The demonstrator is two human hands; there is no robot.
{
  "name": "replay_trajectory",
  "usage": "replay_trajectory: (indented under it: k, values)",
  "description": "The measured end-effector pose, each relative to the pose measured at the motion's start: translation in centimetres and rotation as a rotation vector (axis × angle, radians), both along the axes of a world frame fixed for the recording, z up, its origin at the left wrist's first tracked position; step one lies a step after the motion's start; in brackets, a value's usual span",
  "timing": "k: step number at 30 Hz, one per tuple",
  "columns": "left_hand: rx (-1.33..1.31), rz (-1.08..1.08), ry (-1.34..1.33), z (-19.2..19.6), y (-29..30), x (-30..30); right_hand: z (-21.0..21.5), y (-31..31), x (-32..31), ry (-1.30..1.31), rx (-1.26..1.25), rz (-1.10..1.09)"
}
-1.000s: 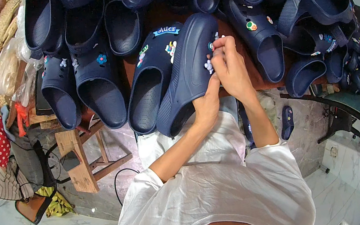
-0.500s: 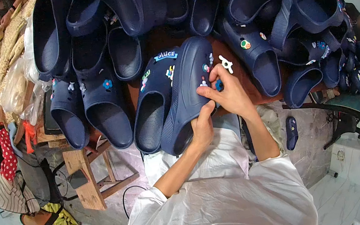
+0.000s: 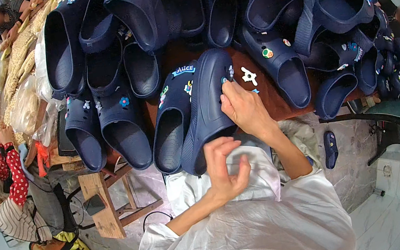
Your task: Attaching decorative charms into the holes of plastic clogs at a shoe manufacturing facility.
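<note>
The right hand (image 3: 246,108) grips the navy clog (image 3: 206,110) at its toe end, on the bench (image 3: 272,93) edge. The left hand (image 3: 226,168) hangs below the clog, empty, fingers loosely curled.

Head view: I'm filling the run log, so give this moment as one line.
right hand: on navy foam clog, beside white charm | left hand: lifted off clog, fingers curled, contents unclear | wooden table: piled with navy clogs
</note>
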State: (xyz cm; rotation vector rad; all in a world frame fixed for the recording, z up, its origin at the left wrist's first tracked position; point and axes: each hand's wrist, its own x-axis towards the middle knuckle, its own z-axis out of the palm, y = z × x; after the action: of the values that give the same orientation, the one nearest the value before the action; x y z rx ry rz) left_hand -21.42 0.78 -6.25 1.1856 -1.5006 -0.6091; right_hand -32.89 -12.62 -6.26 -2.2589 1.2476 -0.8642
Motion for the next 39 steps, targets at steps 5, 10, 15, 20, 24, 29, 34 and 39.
replay_trajectory:
  k: [5, 10, 15, 20, 24, 29, 34, 39]
  values:
    - [-0.139, 0.244, -0.338, 0.5, -4.4, 1.1, -1.0, -0.6, -0.2, -0.163, -0.021, -0.019]
    - [-0.027, 0.197, -0.421, -0.2, -5.0, 0.9, -4.1, -1.6, -0.9, -0.420, 0.048, -0.231]
    - [-0.029, 0.196, -0.425, -0.2, -5.1, 1.0, -6.0, -3.2, -2.5, -0.181, 0.087, -0.372]
    - [-0.034, 0.197, -0.417, -0.1, -5.3, 1.0, -5.7, -2.7, -2.4, -0.066, -0.137, -0.359]
    - [-0.036, 0.192, -0.420, -0.5, -5.3, 1.2, -4.0, -2.0, -1.3, -0.257, 0.044, -0.261]
    - [-0.038, 0.167, -0.426, -0.1, -5.6, 1.6, -4.4, -2.1, -1.7, -0.338, 0.034, -0.241]
    - [0.071, 0.120, -0.375, 0.0, -6.1, 3.4, -5.8, -1.3, -2.7, -0.449, 0.368, -0.282]
    - [0.109, 0.141, -0.299, -0.5, -6.2, 2.9, -7.0, 1.5, -2.2, -0.382, 0.502, -0.291]
